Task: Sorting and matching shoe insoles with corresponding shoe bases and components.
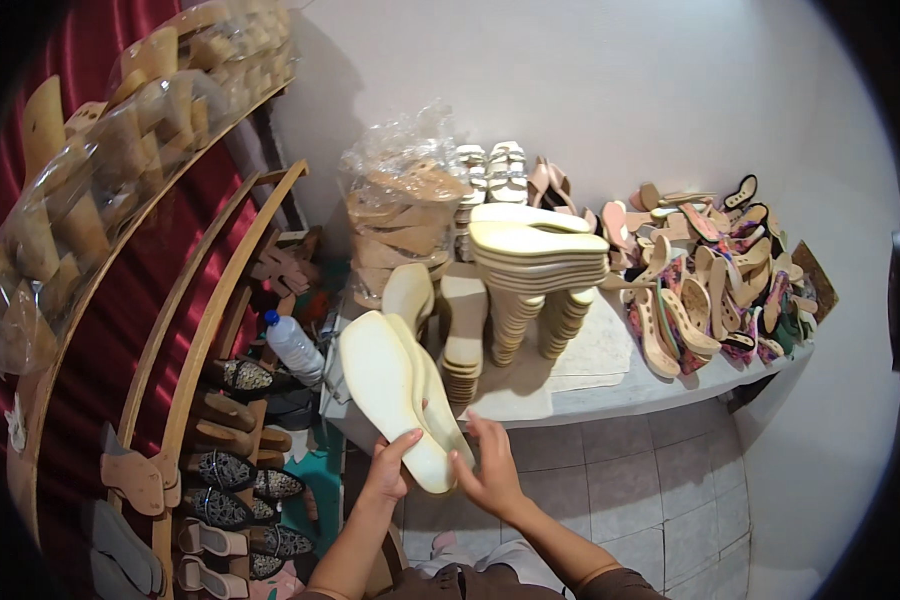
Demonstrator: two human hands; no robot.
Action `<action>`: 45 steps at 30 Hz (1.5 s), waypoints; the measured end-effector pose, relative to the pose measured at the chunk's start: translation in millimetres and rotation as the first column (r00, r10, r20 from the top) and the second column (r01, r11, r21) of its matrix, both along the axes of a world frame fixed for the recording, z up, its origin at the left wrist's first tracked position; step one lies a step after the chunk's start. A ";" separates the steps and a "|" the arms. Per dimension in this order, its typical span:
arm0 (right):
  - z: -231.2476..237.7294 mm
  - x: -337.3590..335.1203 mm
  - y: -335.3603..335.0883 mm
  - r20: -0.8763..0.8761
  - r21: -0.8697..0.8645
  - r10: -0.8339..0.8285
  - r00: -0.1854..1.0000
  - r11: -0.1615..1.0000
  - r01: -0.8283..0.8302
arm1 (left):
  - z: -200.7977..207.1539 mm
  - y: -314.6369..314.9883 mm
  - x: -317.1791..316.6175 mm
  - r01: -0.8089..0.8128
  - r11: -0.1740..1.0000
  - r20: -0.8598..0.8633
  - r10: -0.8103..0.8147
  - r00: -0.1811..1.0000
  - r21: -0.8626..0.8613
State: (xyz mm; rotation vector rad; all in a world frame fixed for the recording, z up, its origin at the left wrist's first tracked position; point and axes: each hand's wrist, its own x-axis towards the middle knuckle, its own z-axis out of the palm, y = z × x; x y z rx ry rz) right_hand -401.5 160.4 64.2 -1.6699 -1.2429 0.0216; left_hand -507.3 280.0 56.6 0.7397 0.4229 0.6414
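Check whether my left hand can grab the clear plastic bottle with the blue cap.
Probably not while your left hand holds that smooth cream shoe sole, though the bottle itself looks uncovered.

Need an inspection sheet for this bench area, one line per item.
Surface: pale grey-white table with rounded edge, partly covered by white sheet.
Job's things: at least two cream, smooth, sole-shaped pieces in hand; matching cream soles stacked on the table.
Clutter: jumbled multicoloured wedge sandals at table's right; clear plastic bag of tan wedges at its left.
Hands: left hand grips the held pieces, thumb on top; right hand at their lower right edge, grip unclear.
Cables: nothing seen.
Surroundings: shiny red curtain left, clear blue-capped plastic bottle, grey tiled floor.
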 end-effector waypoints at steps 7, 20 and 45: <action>30.7 35.5 -38.2 0.267 -0.088 0.048 0.963 0.996 -0.025 | 9.6 -62.4 66.1 -0.134 0.988 -0.033 0.136 0.990 0.073; 63.2 165.5 -92.4 -0.009 -0.285 0.500 0.866 0.829 -0.481 | 11.3 -105.2 133.3 -0.122 0.970 0.368 0.038 0.929 0.209; 63.1 199.7 -92.6 0.062 -0.129 0.517 0.854 0.853 -0.507 | 29.2 -125.0 159.2 -0.120 0.934 0.162 0.068 0.984 0.337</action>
